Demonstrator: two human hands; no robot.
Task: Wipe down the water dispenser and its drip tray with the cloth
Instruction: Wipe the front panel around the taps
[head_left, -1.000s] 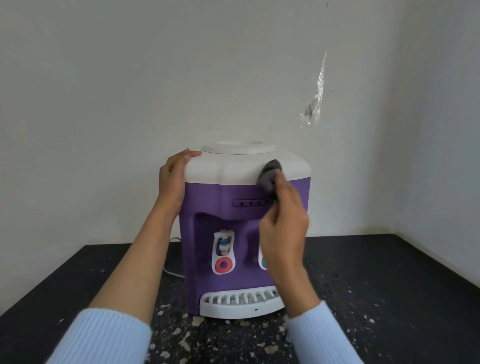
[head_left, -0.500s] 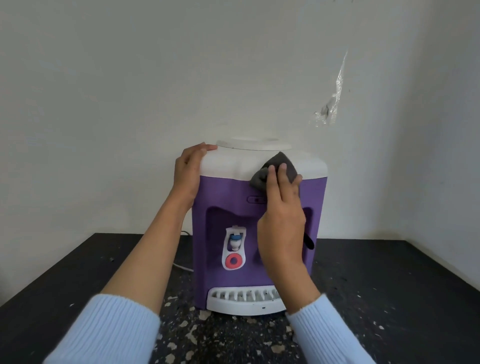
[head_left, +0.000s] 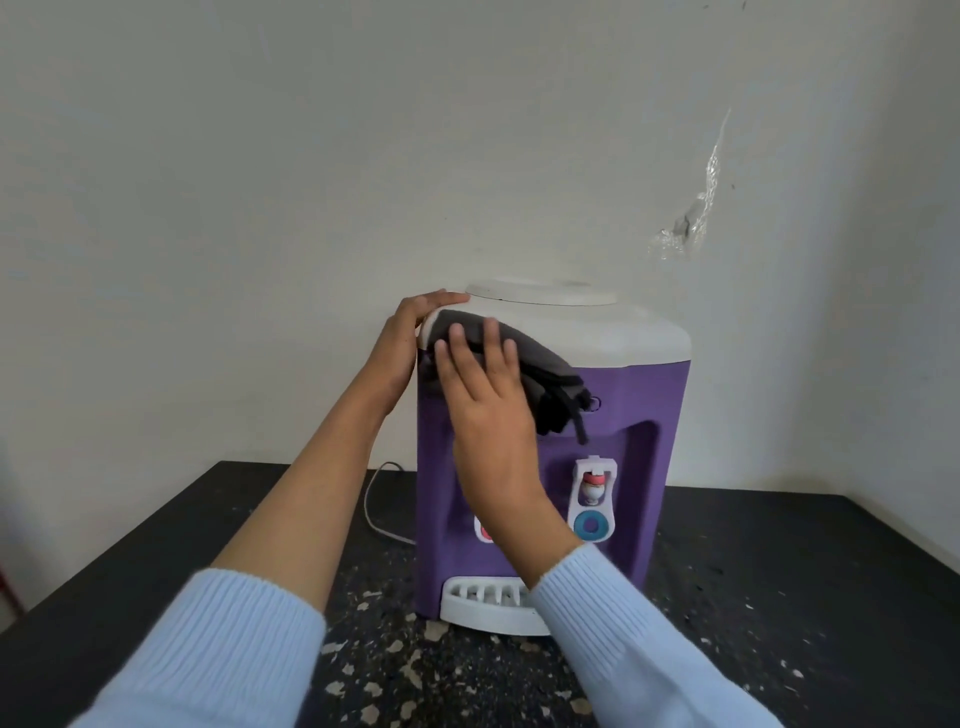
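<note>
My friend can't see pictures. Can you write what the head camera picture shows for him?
A right hand presses a grey cloth flat against the top front of a purple and white water dispenser, while the left hand steadies its side. Its white drip tray sits on a dark speckled table.

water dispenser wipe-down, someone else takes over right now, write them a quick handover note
Left hand: flat against the upper left side of the water dispenser, bracing it, holding nothing.
Right hand: open palm pressing the dark grey cloth onto the front left corner, where the white top meets the purple body; part of the cloth hangs loose towards the taps.
Drip tray: in place at the base, on the speckled black counter.
Done: cannot tell from this view which areas are already wiped.
Left: the drip tray is not being wiped now; after the top, do the front, the taps and the sides.
</note>
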